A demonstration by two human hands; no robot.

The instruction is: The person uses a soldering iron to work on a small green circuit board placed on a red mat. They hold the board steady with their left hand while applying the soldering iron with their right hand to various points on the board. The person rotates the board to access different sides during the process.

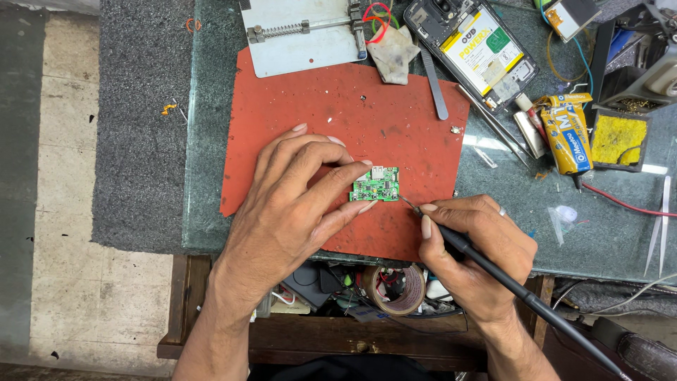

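A small green circuit board point(376, 185) lies on a red work mat point(317, 106) on a glass-topped bench. My left hand point(296, 201) pins the board down, fingertips touching its left edge and top. My right hand point(472, 247) grips a black soldering iron point(493, 268) like a pen. The iron's thin metal tip touches the board's right lower corner. Its cable trails off to the lower right.
A metal board-holder plate point(303, 35) lies at the mat's far edge beside a crumpled cloth point(393, 53). An opened phone point(472, 46), tweezers point(493, 120), a yellow tube point(571, 130) and a sponge tray point(619, 140) sit right. A tape roll point(398, 289) lies in the open drawer.
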